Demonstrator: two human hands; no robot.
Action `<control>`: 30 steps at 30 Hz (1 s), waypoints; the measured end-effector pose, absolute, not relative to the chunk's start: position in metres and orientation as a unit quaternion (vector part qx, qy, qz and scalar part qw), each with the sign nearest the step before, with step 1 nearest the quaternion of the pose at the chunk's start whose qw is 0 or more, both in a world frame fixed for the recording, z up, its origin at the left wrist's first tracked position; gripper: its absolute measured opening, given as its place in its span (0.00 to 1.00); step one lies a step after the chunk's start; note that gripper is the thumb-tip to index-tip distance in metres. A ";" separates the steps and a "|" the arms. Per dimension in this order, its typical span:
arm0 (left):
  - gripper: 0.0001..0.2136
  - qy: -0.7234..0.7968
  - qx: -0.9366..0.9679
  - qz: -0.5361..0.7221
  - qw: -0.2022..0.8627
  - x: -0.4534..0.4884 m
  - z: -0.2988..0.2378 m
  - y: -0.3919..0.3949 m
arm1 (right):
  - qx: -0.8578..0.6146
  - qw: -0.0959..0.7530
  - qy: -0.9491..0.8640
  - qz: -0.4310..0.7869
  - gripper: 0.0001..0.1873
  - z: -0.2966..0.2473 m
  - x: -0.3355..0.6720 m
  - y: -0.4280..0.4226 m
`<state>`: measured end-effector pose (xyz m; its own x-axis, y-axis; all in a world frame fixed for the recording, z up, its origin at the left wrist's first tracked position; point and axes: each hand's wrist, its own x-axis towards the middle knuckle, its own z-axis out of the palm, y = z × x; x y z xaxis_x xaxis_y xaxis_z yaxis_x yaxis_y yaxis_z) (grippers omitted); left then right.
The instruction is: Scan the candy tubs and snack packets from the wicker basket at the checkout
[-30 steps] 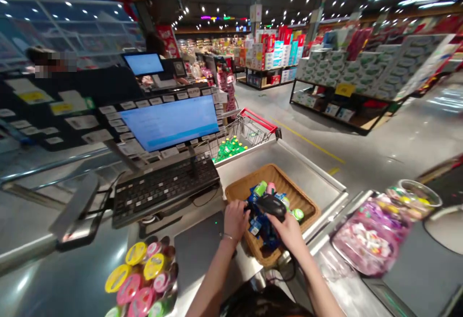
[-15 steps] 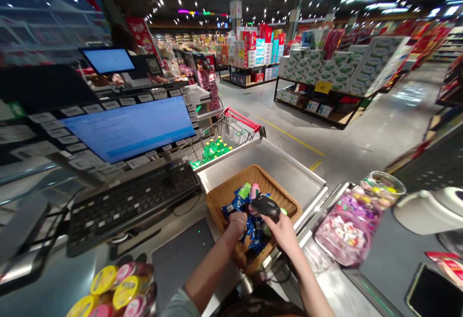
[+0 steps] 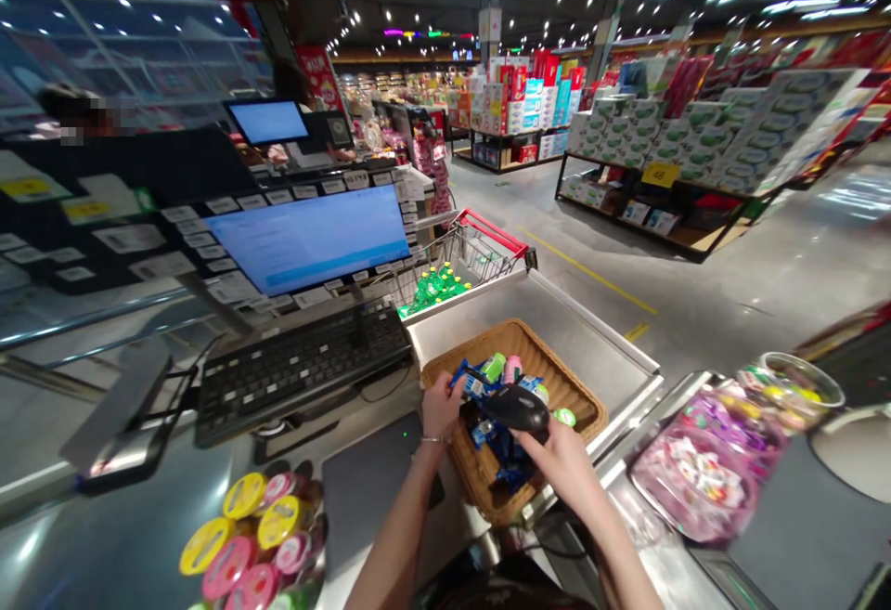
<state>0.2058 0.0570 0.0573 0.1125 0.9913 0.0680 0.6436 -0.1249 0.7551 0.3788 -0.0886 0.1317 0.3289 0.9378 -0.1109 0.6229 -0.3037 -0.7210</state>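
Observation:
A brown woven basket [image 3: 567, 376] rests on the metal counter, holding several blue packets and some green and pink containers. At its left rim, my left hand [image 3: 440, 408] pinches a blue packet [image 3: 474, 382], lifted partly above the others. My right hand [image 3: 565, 463] grips a black barcode scanner [image 3: 516, 408] over the basket. The scanner's head points toward the blue packet and hides part of the contents beneath it. A green container [image 3: 494, 368] and a pink one [image 3: 513, 368] lie toward the basket's back.
A keyboard [image 3: 306, 364] and a monitor [image 3: 313, 239] stand left. Colourful-lidded jars [image 3: 254, 536] sit at front left, candy tubs [image 3: 696, 475] at right. Behind the counter is a shopping cart [image 3: 487, 237] with green bottles [image 3: 440, 287]. A scanner cable runs near the front edge.
My left hand has come up and left from inside the basket with a blue packet. My right hand still holds the scanner, now turned more sideways. The view has swung left.

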 end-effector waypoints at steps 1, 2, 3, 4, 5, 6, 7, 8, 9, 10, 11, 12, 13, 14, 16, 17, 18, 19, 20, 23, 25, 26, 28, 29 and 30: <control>0.16 0.593 0.667 0.329 0.307 0.200 0.058 0.056 | -0.762 0.276 -0.525 0.259 0.19 0.134 0.375 -0.089; 0.16 0.590 0.650 0.353 0.324 0.195 0.059 0.054 | -0.764 0.262 -0.534 0.249 0.18 0.136 0.372 -0.090; 0.16 0.586 0.636 0.372 0.336 0.190 0.061 0.052 | -0.765 0.250 -0.543 0.241 0.17 0.138 0.368 -0.090; 0.17 0.584 0.627 0.385 0.343 0.186 0.062 0.050 | -0.765 0.241 -0.550 0.235 0.16 0.140 0.364 -0.090; 0.17 0.584 0.622 0.394 0.342 0.182 0.064 0.048 | -0.764 0.233 -0.554 0.232 0.16 0.141 0.361 -0.089; 0.17 0.585 0.621 0.399 0.335 0.178 0.065 0.045 | -0.765 0.227 -0.557 0.230 0.16 0.142 0.357 -0.089; 0.18 0.588 0.622 0.403 0.325 0.174 0.067 0.043 | -0.766 0.222 -0.558 0.228 0.15 0.143 0.354 -0.089; 0.18 0.591 0.622 0.406 0.315 0.171 0.067 0.041 | -0.767 0.218 -0.559 0.228 0.15 0.144 0.351 -0.089; 0.18 0.595 0.620 0.410 0.308 0.167 0.068 0.039 | -0.766 0.215 -0.560 0.231 0.15 0.145 0.348 -0.088; 0.19 0.597 0.617 0.413 0.305 0.164 0.067 0.037 | -0.764 0.214 -0.562 0.235 0.14 0.146 0.345 -0.088; 0.19 0.599 0.612 0.416 0.306 0.160 0.066 0.036 | -0.760 0.213 -0.565 0.241 0.14 0.147 0.343 -0.088; 0.19 0.600 0.606 0.419 0.312 0.157 0.065 0.035 | -0.756 0.213 -0.568 0.246 0.15 0.148 0.341 -0.088; 0.19 0.600 0.599 0.423 0.321 0.153 0.064 0.034 | -0.752 0.213 -0.572 0.250 0.15 0.148 0.339 -0.088; 0.19 0.598 0.592 0.426 0.332 0.150 0.063 0.033 | -0.749 0.212 -0.576 0.251 0.16 0.149 0.337 -0.088; 0.19 0.596 0.579 0.433 0.350 0.145 0.061 0.032 | -0.747 0.208 -0.582 0.247 0.16 0.148 0.334 -0.087; 0.19 0.595 0.573 0.436 0.356 0.142 0.061 0.032 | -0.746 0.205 -0.584 0.246 0.16 0.148 0.332 -0.087; 0.20 0.596 0.569 0.438 0.360 0.140 0.061 0.031 | -0.745 0.202 -0.586 0.246 0.16 0.147 0.331 -0.086; 0.20 0.597 0.565 0.438 0.363 0.137 0.061 0.031 | -0.744 0.200 -0.588 0.246 0.16 0.147 0.329 -0.086; 0.20 0.600 0.562 0.437 0.366 0.135 0.062 0.030 | -0.744 0.198 -0.588 0.246 0.16 0.146 0.327 -0.085; 0.20 0.604 0.555 0.436 0.372 0.130 0.064 0.028 | -0.747 0.193 -0.586 0.247 0.17 0.144 0.323 -0.084; 0.20 0.597 0.552 0.446 0.374 0.127 0.064 0.027 | -0.749 0.192 -0.584 0.247 0.18 0.143 0.319 -0.083; 0.20 0.593 0.550 0.453 0.375 0.126 0.064 0.026 | -0.749 0.193 -0.583 0.247 0.18 0.143 0.318 -0.083; 0.20 0.589 0.544 0.465 0.375 0.121 0.064 0.025 | -0.746 0.203 -0.586 0.244 0.18 0.142 0.315 -0.083; 0.20 0.591 0.540 0.469 0.373 0.118 0.063 0.024 | -0.741 0.210 -0.589 0.243 0.18 0.142 0.313 -0.082; 0.20 0.594 0.537 0.471 0.370 0.113 0.063 0.023 | -0.736 0.217 -0.594 0.244 0.18 0.142 0.312 -0.082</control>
